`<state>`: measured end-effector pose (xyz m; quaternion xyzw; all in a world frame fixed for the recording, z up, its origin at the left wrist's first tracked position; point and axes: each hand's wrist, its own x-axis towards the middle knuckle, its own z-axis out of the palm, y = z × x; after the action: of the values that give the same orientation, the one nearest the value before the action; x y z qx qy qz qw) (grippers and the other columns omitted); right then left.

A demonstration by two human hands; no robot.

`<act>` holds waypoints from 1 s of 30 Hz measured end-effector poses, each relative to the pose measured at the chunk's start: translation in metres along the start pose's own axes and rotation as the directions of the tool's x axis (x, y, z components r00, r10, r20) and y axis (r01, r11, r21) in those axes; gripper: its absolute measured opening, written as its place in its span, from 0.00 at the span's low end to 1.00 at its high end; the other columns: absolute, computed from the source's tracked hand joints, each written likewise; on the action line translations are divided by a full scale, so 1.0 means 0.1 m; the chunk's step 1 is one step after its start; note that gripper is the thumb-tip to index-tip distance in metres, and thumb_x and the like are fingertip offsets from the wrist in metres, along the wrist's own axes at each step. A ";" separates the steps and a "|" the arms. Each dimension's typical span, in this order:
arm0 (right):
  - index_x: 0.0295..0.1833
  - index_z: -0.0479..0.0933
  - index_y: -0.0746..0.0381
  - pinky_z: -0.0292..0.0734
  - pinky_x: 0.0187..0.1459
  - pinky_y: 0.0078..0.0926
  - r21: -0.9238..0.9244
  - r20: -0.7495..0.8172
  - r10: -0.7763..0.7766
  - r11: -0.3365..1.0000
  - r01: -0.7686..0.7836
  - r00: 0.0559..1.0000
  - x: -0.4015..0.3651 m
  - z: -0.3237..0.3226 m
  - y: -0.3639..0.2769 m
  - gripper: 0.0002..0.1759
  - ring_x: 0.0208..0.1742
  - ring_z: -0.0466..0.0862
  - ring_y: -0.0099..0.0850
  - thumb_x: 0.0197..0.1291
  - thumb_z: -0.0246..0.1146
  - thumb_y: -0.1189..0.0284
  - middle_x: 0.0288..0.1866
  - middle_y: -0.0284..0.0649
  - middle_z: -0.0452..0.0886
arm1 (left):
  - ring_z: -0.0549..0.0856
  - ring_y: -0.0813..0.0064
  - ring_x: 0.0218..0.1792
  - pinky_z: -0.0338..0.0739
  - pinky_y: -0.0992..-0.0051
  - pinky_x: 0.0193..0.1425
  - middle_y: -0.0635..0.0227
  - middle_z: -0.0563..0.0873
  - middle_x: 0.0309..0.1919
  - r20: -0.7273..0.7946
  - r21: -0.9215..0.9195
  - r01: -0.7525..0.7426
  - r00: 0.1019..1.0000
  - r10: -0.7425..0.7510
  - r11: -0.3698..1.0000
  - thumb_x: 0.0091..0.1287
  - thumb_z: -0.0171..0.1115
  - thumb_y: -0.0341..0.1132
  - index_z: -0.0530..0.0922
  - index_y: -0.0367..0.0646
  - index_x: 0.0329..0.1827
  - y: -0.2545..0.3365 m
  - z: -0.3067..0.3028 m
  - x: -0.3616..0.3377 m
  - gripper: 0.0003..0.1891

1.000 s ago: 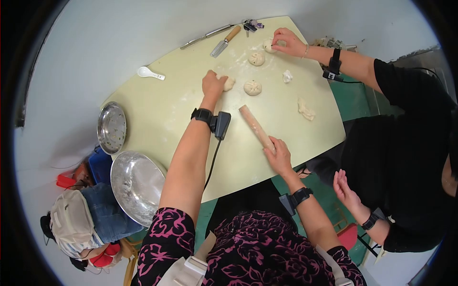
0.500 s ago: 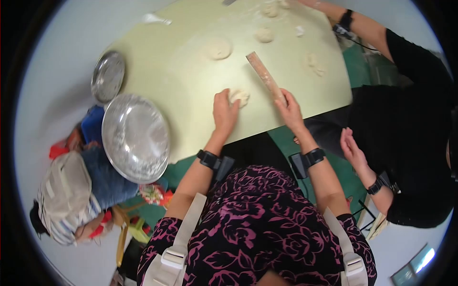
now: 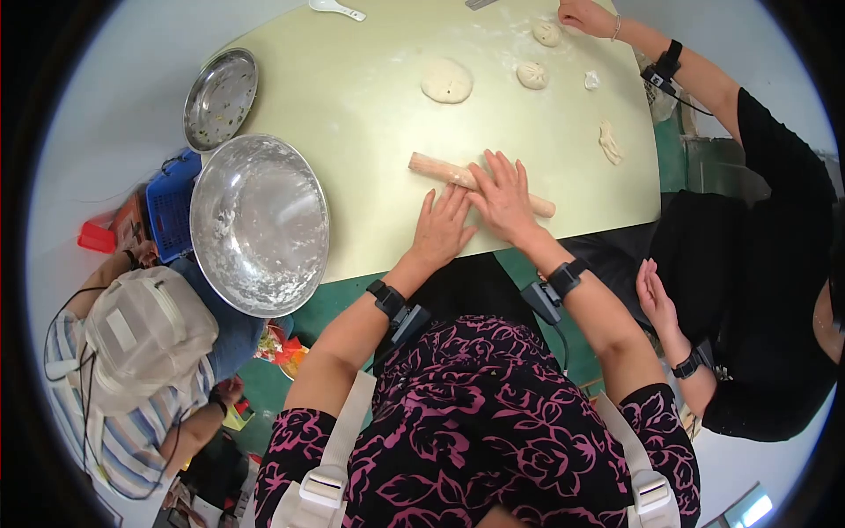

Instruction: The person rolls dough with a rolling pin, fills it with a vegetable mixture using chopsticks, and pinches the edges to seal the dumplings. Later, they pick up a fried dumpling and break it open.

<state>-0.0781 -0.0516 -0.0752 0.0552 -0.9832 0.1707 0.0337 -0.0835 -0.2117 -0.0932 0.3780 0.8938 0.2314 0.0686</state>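
Note:
A wooden rolling pin (image 3: 429, 167) lies slantwise on the pale table near its front edge. My right hand (image 3: 506, 201) rests palm down across the pin, fingers stretched out over its far side. Beside it, my left hand (image 3: 443, 227) lies flat with fingers extended, the fingertips at the pin's near side. The small dough piece seen earlier at this spot is hidden under the hands and pin. Farther back is a flat round of dough (image 3: 447, 81). Two pleated buns, one (image 3: 532, 76) nearer and one (image 3: 547, 33) farther, sit to its right.
A large floury metal bowl (image 3: 260, 229) and a smaller metal bowl (image 3: 220, 101) stand at the left edge. A white spoon (image 3: 338, 10) and a dough scrap (image 3: 610, 143) lie on the table (image 3: 361, 132). People are at the right and lower left.
My right hand has brought the rolling pin down and left onto the table, and its grip has opened flat. My left hand has gone from the dough piece to lying flat by the pin.

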 end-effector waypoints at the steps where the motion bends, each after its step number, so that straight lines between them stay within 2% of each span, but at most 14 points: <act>1: 0.59 0.66 0.58 0.46 0.62 0.54 -0.054 0.000 0.000 0.999 0.000 1.000 0.07 0.09 -0.03 0.26 0.66 0.56 0.42 0.56 0.53 0.59 0.63 0.44 0.61 | 0.61 0.62 0.64 0.54 0.54 0.63 0.60 0.67 0.60 0.016 -0.005 0.014 1.000 -0.014 1.000 0.54 0.59 0.45 0.64 0.36 0.60 0.01 0.01 0.01 0.32; 5: 0.62 0.63 0.60 0.40 0.62 0.60 -0.198 -0.036 0.075 0.977 -0.080 0.997 0.57 0.10 0.17 0.30 0.69 0.52 0.42 0.59 0.48 0.53 0.67 0.45 0.57 | 0.61 0.59 0.63 0.53 0.53 0.62 0.58 0.65 0.61 -0.007 -0.070 0.015 1.000 -0.016 0.997 0.53 0.61 0.44 0.64 0.37 0.59 -0.03 -0.05 0.05 0.32; 8: 0.62 0.62 0.60 0.39 0.63 0.59 -0.189 0.022 0.047 0.981 -0.042 0.999 0.51 0.12 0.13 0.30 0.69 0.52 0.40 0.59 0.48 0.53 0.68 0.44 0.56 | 0.61 0.59 0.64 0.52 0.53 0.63 0.58 0.65 0.61 0.047 -0.092 0.054 0.998 -0.050 0.994 0.53 0.61 0.43 0.64 0.37 0.59 -0.03 -0.16 0.10 0.32; 9: 0.63 0.61 0.61 0.36 0.64 0.57 -0.112 0.074 0.050 0.993 -0.041 0.996 0.35 0.18 0.05 0.30 0.71 0.49 0.38 0.58 0.49 0.57 0.69 0.43 0.54 | 0.61 0.59 0.64 0.52 0.53 0.63 0.59 0.65 0.61 0.091 -0.095 0.076 0.994 -0.067 0.993 0.53 0.61 0.43 0.64 0.38 0.60 -0.05 -0.18 0.09 0.32; 12: 0.63 0.60 0.61 0.34 0.64 0.57 -0.058 0.098 -0.001 0.998 0.007 0.995 0.04 0.21 -0.11 0.30 0.71 0.49 0.39 0.58 0.49 0.56 0.69 0.43 0.54 | 0.60 0.59 0.64 0.51 0.52 0.63 0.60 0.64 0.62 0.138 -0.104 0.054 0.990 -0.040 0.993 0.54 0.60 0.43 0.64 0.39 0.60 -0.08 -0.20 0.00 0.31; 13: 0.62 0.61 0.62 0.37 0.64 0.58 -0.202 0.116 0.012 0.979 0.012 0.993 0.23 0.18 -0.05 0.31 0.70 0.51 0.38 0.57 0.51 0.55 0.68 0.43 0.56 | 0.60 0.59 0.64 0.51 0.53 0.63 0.60 0.64 0.62 0.110 -0.107 0.045 0.993 -0.033 0.993 0.54 0.60 0.42 0.64 0.40 0.60 -0.09 -0.18 0.01 0.31; 16: 0.62 0.61 0.63 0.37 0.64 0.58 -0.216 -0.011 0.050 0.975 -0.051 0.999 0.64 0.07 0.22 0.33 0.70 0.51 0.39 0.56 0.51 0.54 0.68 0.44 0.55 | 0.59 0.59 0.64 0.52 0.54 0.64 0.60 0.64 0.62 0.076 -0.099 0.030 0.997 -0.022 0.995 0.55 0.59 0.42 0.64 0.41 0.61 -0.09 -0.17 -0.06 0.30; 20: 0.64 0.58 0.64 0.38 0.64 0.55 -0.001 0.088 0.049 0.999 -0.049 0.995 -0.02 0.24 -0.14 0.33 0.70 0.50 0.41 0.58 0.49 0.54 0.68 0.48 0.55 | 0.60 0.58 0.64 0.52 0.55 0.64 0.60 0.65 0.61 0.080 -0.080 0.050 0.996 -0.043 0.996 0.55 0.59 0.42 0.63 0.42 0.61 -0.11 -0.13 -0.02 0.30; 21: 0.65 0.56 0.64 0.39 0.64 0.55 -0.004 0.063 0.017 1.000 -0.017 0.998 -0.08 0.27 -0.15 0.34 0.70 0.51 0.42 0.58 0.48 0.54 0.67 0.49 0.55 | 0.60 0.57 0.64 0.52 0.55 0.64 0.60 0.65 0.61 0.092 -0.072 0.050 0.995 -0.043 0.996 0.55 0.59 0.41 0.64 0.42 0.61 -0.11 -0.11 -0.05 0.30; 24: 0.65 0.56 0.63 0.39 0.64 0.56 -0.222 -0.005 0.016 0.975 -0.017 1.000 0.33 0.16 0.08 0.35 0.69 0.53 0.42 0.58 0.48 0.51 0.67 0.49 0.55 | 0.60 0.56 0.63 0.53 0.55 0.64 0.60 0.66 0.60 0.031 -0.058 0.005 1.000 -0.003 0.998 0.55 0.59 0.41 0.64 0.41 0.60 -0.09 -0.10 -0.07 0.30; 25: 0.62 0.61 0.62 0.48 0.62 0.51 -0.192 -0.070 -0.044 0.981 0.030 0.997 0.41 0.06 0.15 0.32 0.66 0.58 0.43 0.55 0.53 0.55 0.65 0.48 0.59 | 0.61 0.55 0.62 0.54 0.55 0.63 0.57 0.67 0.58 -0.009 -0.089 -0.013 1.000 0.012 0.996 0.53 0.61 0.39 0.66 0.39 0.57 -0.10 -0.10 -0.06 0.28; 28: 0.54 0.68 0.62 0.56 0.57 0.44 0.042 0.015 -0.174 0.984 0.173 0.985 0.20 0.06 0.35 0.25 0.59 0.65 0.43 0.52 0.59 0.62 0.56 0.46 0.68 | 0.65 0.55 0.58 0.59 0.58 0.59 0.54 0.68 0.55 -0.187 -0.230 0.088 0.973 -0.133 0.969 0.51 0.63 0.37 0.68 0.37 0.53 -0.13 0.00 0.06 0.26; 29: 0.47 0.70 0.62 0.61 0.50 0.38 0.067 -0.003 -0.057 0.996 0.057 0.998 0.10 0.08 0.35 0.19 0.50 0.69 0.42 0.48 0.62 0.67 0.45 0.43 0.72 | 0.65 0.55 0.56 0.60 0.59 0.57 0.55 0.69 0.53 -0.222 -0.212 0.213 0.940 -0.259 0.954 0.50 0.63 0.36 0.69 0.37 0.51 -0.14 0.02 0.13 0.25; 30: 0.46 0.70 0.62 0.61 0.50 0.38 0.070 -0.022 0.028 0.997 -0.027 0.999 0.04 0.06 0.34 0.18 0.49 0.70 0.42 0.49 0.61 0.68 0.44 0.43 0.72 | 0.66 0.56 0.54 0.61 0.60 0.55 0.55 0.69 0.51 -0.248 -0.200 0.336 0.891 -0.379 0.920 0.49 0.64 0.35 0.70 0.37 0.49 -0.13 -0.03 0.23 0.23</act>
<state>-0.0866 -0.0219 -0.0918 0.0407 -0.9768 0.2062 0.0406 -0.1093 -0.2041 -0.0949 0.1635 0.9284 0.3335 0.0105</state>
